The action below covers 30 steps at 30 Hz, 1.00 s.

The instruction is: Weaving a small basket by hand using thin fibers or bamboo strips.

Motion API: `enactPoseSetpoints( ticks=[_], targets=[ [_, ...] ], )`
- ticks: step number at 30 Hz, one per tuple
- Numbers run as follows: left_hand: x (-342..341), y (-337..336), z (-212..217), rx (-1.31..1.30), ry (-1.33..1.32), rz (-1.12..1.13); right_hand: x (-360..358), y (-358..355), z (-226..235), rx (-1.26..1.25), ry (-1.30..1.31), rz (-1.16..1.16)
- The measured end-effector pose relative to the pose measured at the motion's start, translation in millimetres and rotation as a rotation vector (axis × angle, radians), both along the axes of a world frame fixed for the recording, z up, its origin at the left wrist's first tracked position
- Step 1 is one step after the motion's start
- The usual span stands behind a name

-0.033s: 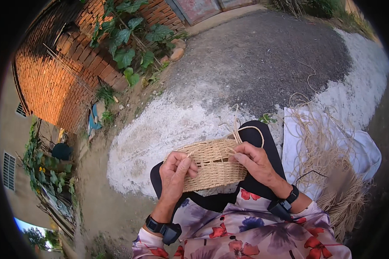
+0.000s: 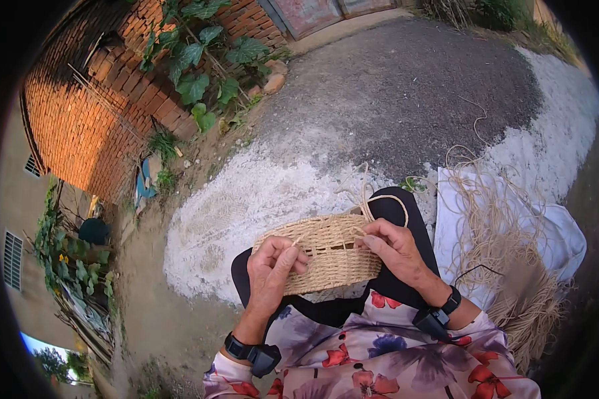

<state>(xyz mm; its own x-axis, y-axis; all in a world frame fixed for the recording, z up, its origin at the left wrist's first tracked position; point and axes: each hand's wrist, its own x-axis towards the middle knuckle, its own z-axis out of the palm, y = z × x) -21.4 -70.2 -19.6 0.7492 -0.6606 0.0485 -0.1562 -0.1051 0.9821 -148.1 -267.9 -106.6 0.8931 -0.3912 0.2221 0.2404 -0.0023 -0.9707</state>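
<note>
A woven straw-coloured piece (image 2: 333,274), like a small basket or its panel, rests across my lap with a narrow dark gap running along its middle. My left hand (image 2: 271,266) is at its left side, thumb and forefinger pinched on a short end of twisted cord. At the right side my right hand (image 2: 394,251) pinches a strand of the same cord near the gap, its other fingers curled. Beyond the far right edge a long loop of loose cord (image 2: 406,211) rises and bends over my dark-clad knee. The fingers partly hide both ends of the piece.
A big tangled heap of cord (image 2: 519,312) lies to my right, partly on a white cloth sack (image 2: 449,219). White powdery ground and dark gravel (image 2: 393,86) spread ahead. A brick wall (image 2: 80,133) and a leafy plant (image 2: 193,86) stand at the far left.
My left hand has shifted very slightly to the right over the weave, its pinch kept. My right hand has barely moved.
</note>
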Motion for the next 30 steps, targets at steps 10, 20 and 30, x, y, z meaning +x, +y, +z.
enactPoseSetpoints(
  ticks=[10,20,30],
  targets=[
    [-36.0,55.9,-35.8,-0.064,-0.153,0.057,25.7,14.7,72.1,-0.118,-0.089,0.012],
    [-51.9,72.2,-67.4,-0.214,0.267,0.012,38.4,23.9,59.1,-0.424,0.035,-0.007],
    [-4.9,21.2,-122.9,-0.8,1.272,0.002,32.6,18.6,50.1,-0.502,0.106,0.092]
  ],
)
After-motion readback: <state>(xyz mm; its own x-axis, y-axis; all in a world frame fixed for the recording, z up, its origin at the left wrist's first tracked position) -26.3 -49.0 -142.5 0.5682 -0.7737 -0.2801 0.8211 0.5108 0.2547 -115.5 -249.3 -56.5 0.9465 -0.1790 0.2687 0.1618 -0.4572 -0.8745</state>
